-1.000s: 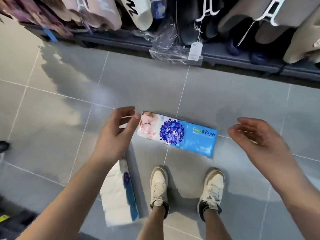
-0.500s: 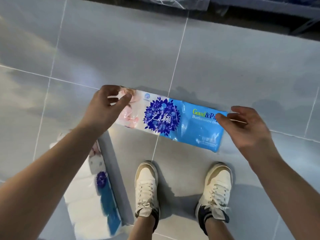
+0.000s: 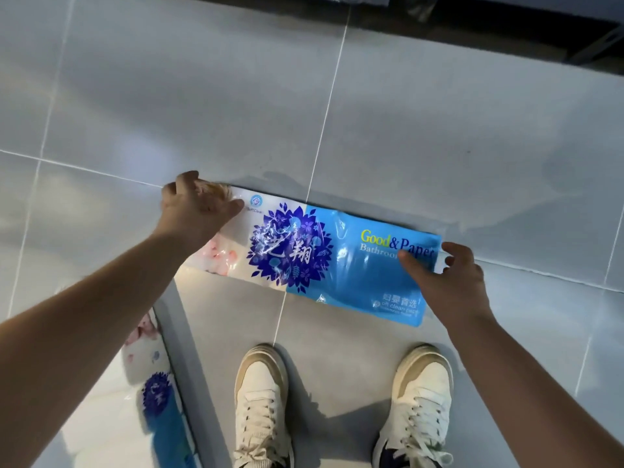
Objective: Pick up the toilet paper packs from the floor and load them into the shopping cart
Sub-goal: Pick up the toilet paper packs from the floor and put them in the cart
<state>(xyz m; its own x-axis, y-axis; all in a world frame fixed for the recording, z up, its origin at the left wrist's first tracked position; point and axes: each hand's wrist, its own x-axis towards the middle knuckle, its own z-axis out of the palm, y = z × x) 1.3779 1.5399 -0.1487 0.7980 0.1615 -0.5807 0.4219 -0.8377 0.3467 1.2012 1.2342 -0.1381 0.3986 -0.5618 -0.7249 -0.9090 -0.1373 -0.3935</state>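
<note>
A long toilet paper pack [image 3: 310, 255] in white and blue wrapping with a dark blue flower lies across the grey tiled floor in front of my feet. My left hand [image 3: 196, 207] grips its white left end, fingers curled over the far edge. My right hand [image 3: 445, 278] is closed on its blue right end, thumb on top and fingers around the end. A second pack [image 3: 158, 396] of the same kind lies on the floor at the lower left, partly hidden under my left forearm. No shopping cart is in view.
My two white sneakers [image 3: 263, 407] stand just behind the pack, the other sneaker [image 3: 418, 407] to its right. The dark base of a shelf unit [image 3: 506, 25] runs along the top edge. Grey floor tiles [image 3: 202, 96] lie between the pack and the shelf.
I have bent lower and the view has closed in on the floor. Both hands went from hovering apart to closing on the two ends of the pack.
</note>
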